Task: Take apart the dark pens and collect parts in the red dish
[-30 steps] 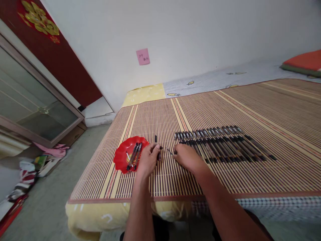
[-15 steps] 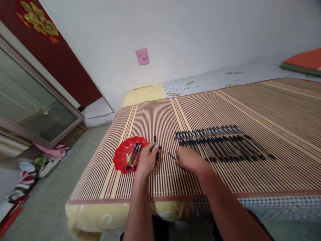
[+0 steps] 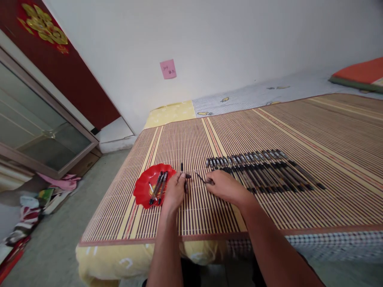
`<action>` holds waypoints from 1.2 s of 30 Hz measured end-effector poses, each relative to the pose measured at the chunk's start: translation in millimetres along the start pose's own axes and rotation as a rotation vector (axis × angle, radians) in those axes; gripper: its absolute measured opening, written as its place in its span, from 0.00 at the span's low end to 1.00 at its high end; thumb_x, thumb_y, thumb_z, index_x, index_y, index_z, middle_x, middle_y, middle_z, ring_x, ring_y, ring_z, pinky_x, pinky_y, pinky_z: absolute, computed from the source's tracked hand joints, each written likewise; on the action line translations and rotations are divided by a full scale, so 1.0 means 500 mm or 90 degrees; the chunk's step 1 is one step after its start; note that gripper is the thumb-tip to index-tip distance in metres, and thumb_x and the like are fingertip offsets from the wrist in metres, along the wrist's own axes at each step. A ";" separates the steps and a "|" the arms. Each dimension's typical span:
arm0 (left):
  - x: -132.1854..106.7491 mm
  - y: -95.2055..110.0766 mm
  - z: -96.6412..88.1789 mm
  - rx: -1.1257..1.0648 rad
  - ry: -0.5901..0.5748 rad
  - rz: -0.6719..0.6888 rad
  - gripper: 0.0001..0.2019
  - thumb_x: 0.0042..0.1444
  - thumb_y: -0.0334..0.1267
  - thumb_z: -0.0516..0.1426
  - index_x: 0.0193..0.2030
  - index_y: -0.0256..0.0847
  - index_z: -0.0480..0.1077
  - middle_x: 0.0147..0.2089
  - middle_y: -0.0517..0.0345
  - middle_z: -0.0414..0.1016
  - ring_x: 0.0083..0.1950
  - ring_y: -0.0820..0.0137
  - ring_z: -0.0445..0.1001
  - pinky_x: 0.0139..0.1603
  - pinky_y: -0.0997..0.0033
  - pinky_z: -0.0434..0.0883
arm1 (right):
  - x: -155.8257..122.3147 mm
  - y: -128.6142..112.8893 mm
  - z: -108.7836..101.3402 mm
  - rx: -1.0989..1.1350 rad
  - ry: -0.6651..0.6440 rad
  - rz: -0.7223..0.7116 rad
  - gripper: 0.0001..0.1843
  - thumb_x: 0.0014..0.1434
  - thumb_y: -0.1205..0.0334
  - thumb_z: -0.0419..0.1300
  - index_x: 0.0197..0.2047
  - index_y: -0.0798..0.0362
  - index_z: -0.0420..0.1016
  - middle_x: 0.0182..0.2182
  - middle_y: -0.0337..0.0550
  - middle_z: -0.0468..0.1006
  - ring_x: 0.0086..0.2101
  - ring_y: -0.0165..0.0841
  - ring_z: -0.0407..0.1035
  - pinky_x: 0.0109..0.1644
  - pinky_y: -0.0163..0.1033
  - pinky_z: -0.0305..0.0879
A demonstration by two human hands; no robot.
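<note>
My left hand (image 3: 176, 189) is closed beside the red dish, fingers pinched round a black pen part (image 3: 187, 175) that points right. Another dark, upright piece (image 3: 181, 166) shows just beyond its fingertips; whether I hold it too is unclear. My right hand (image 3: 223, 185) is closed on a thin dark stick with a pale tip, like a pen refill (image 3: 200, 176), aimed up and left towards my left hand. A small gap separates the two parts. Right of my right hand, several dark pen barrels (image 3: 269, 177) lie side by side, with short dark caps (image 3: 245, 158) lined up above them.
The scalloped red dish (image 3: 140, 181) holds a few pens (image 3: 160, 187) and a small white stick (image 3: 151, 186). A striped bamboo mat (image 3: 209, 215) covers the bed. A pink note (image 3: 168, 69) is on the wall; an orange folded item (image 3: 359, 72) lies far right.
The black part in my left hand now sticks out further to the right. My right hand has shifted slightly left with the thin stick, which points more steeply upward. The view has moved a little.
</note>
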State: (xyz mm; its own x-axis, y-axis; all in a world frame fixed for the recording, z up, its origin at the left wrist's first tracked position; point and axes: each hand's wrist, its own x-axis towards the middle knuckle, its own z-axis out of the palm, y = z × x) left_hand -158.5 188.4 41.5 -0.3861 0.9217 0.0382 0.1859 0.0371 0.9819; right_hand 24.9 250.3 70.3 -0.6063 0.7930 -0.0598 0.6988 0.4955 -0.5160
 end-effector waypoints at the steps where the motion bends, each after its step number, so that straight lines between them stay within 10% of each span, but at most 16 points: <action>1: -0.001 0.002 0.000 -0.001 -0.010 0.003 0.15 0.57 0.51 0.59 0.29 0.40 0.69 0.25 0.64 0.64 0.26 0.74 0.61 0.27 0.75 0.60 | 0.002 0.002 -0.001 0.031 0.032 -0.014 0.07 0.58 0.68 0.59 0.29 0.54 0.76 0.29 0.44 0.79 0.31 0.32 0.70 0.33 0.36 0.53; 18: -0.028 0.039 0.052 -0.304 -0.159 -0.075 0.21 0.45 0.46 0.72 0.41 0.36 0.75 0.31 0.62 0.71 0.25 0.81 0.58 0.24 0.78 0.53 | 0.007 -0.015 -0.014 0.511 0.282 -0.080 0.08 0.56 0.58 0.62 0.35 0.53 0.77 0.28 0.39 0.77 0.30 0.32 0.70 0.35 0.37 0.66; 36: -0.036 0.052 0.050 -0.306 -0.147 -0.069 0.17 0.41 0.41 0.74 0.35 0.37 0.76 0.30 0.64 0.71 0.28 0.78 0.62 0.31 0.76 0.60 | -0.011 -0.014 -0.045 0.555 0.326 -0.143 0.07 0.56 0.58 0.64 0.35 0.53 0.78 0.27 0.38 0.77 0.27 0.30 0.70 0.33 0.37 0.67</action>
State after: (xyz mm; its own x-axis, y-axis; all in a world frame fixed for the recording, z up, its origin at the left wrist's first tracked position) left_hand -124.1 182.5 61.5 -0.1617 0.9852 -0.0573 -0.2990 0.0064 0.9542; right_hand 31.9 250.4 93.3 -0.3122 0.8705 0.3804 -0.0518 0.3843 -0.9218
